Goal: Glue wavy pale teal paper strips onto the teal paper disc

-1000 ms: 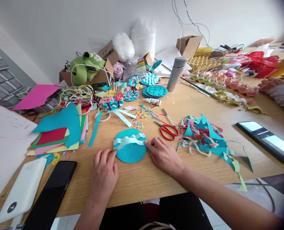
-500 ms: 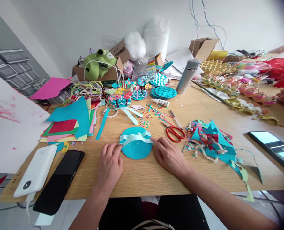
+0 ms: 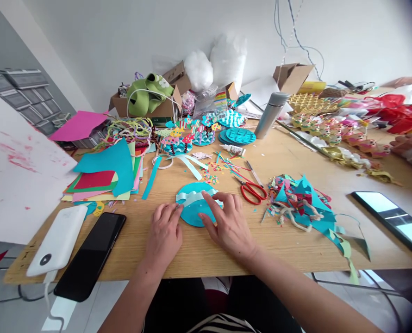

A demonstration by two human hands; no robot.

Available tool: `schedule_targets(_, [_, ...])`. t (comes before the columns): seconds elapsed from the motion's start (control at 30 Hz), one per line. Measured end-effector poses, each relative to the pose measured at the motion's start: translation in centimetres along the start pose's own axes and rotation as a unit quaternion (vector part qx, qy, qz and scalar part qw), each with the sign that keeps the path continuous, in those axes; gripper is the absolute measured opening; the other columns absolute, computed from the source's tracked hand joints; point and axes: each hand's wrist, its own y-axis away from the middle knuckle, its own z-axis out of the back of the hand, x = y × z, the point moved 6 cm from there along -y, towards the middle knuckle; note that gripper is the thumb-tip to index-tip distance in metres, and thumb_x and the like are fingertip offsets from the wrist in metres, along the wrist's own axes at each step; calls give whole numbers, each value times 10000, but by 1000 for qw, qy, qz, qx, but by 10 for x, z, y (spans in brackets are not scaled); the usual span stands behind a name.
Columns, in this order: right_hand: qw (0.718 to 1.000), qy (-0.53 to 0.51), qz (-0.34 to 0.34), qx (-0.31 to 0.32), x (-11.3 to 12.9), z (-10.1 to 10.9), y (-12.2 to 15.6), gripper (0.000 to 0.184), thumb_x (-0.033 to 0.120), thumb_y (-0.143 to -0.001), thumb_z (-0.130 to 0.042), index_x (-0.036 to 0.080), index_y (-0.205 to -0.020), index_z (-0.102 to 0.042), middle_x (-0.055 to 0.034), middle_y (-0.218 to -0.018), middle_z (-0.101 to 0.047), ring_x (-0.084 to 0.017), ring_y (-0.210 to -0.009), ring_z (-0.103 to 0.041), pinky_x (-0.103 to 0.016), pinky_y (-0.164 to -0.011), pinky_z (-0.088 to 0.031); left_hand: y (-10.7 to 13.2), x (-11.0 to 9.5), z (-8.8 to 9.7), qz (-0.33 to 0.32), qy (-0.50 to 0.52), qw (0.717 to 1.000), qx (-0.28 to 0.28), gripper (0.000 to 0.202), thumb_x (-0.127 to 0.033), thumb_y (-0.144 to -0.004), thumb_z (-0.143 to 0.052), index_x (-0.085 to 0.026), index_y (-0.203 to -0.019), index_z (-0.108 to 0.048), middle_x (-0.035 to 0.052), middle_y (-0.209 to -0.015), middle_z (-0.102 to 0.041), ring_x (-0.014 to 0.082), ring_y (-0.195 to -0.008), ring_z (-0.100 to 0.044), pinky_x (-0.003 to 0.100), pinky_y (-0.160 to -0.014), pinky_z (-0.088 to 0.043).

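A round blue paper disc [image 3: 192,219] lies on the table in front of me, with pale blue wavy paper strips [image 3: 188,198] across its upper half. My left hand [image 3: 165,231] presses bent fingertips on the disc's left edge, at the strip ends, and holds it down. Over the disc's right side is my right hand [image 3: 228,222], open, with thumb and index finger spread apart. Its index fingertip touches or hovers just above the strips; which, I cannot tell. Red-handled scissors [image 3: 252,191] lie to the right, beyond that hand.
Paper scraps [image 3: 303,203] and a phone [image 3: 390,222] are on the right. A black phone [image 3: 90,256], a white power bank [image 3: 57,240] and coloured sheets [image 3: 103,166] lie left. Behind are a glue bottle [image 3: 233,149], finished discs [image 3: 239,135] and a steel flask [image 3: 271,114]. Another person's hand [image 3: 405,144] shows far right.
My right hand has moved left from the disc's right edge to over the disc and strips, its thumb and index finger spreading. My left hand stays at the left edge. Another person's hand has appeared.
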Motion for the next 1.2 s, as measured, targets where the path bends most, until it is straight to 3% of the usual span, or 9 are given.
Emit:
schedule_targets(0.17, [998,53,-22,2,-3,-15,6,476,386,-917,-493,192,-1352,-491,-162,-1161,-482,-289,-1026,-433,-431,-835,-390,0,0,0,1,16,1000,8,481,-24,-786,-457,-188,-1223,-572,90,-1185,-610,272,-1150,-478,483,-1014,-429])
schedule_targets(0.5, [997,74,-13,18,-2,-18,8,431,395,-919,-498,218,-1310,-528,-145,-1166,-490,-281,-1041,-435,-424,-855,-380,2,2,0,14,24,1000,-2,455,-28,-793,-457,-163,-1213,-570,90,-1177,-602,267,-1160,-460,450,-1027,-418])
schedule_targets(0.67, [998,66,-11,-5,0,-15,9,493,386,-920,-496,185,-1369,-460,-149,-1131,-497,-277,-1017,-441,-420,-857,-376,3,3,0,14,28,999,-5,479,-21,-793,-453,-178,-1234,-553,84,-1187,-595,265,-1163,-460,457,-1027,-417])
schedule_targets(0.8, [998,55,-5,-30,-1,-13,7,441,287,-928,-493,191,-1357,-459,-114,-989,-547,-234,-878,-470,-376,-776,-371,3,3,0,13,29,999,-2,489,-21,-786,-453,-196,-1231,-553,80,-1193,-591,270,-1166,-462,464,-1021,-420])
schedule_targets(0.97, [994,29,-54,-89,-12,-9,3,374,296,-916,-532,183,-1268,-472,-96,-951,-582,-225,-848,-497,-367,-770,-370,3,2,2,14,43,999,-14,481,-17,-793,-451,-184,-1231,-554,91,-1193,-586,264,-1157,-463,458,-1014,-423])
schedule_targets(1.07, [994,29,-54,-85,-15,-14,0,403,354,-898,-559,162,-1240,-466,-122,-1025,-587,-247,-901,-505,-378,-780,-375,2,1,6,5,69,997,-32,497,2,-794,-438,-199,-1234,-549,86,-1190,-585,259,-1142,-472,456,-990,-435])
schedule_targets(1.2, [995,49,-47,-70,-16,-22,-2,321,243,-916,-511,148,-1220,-478,-120,-1035,-600,-242,-916,-506,-367,-775,-367,-13,0,27,-9,111,991,-70,437,-15,-829,-436,-187,-1210,-563,86,-1158,-607,239,-1092,-509,421,-947,-457])
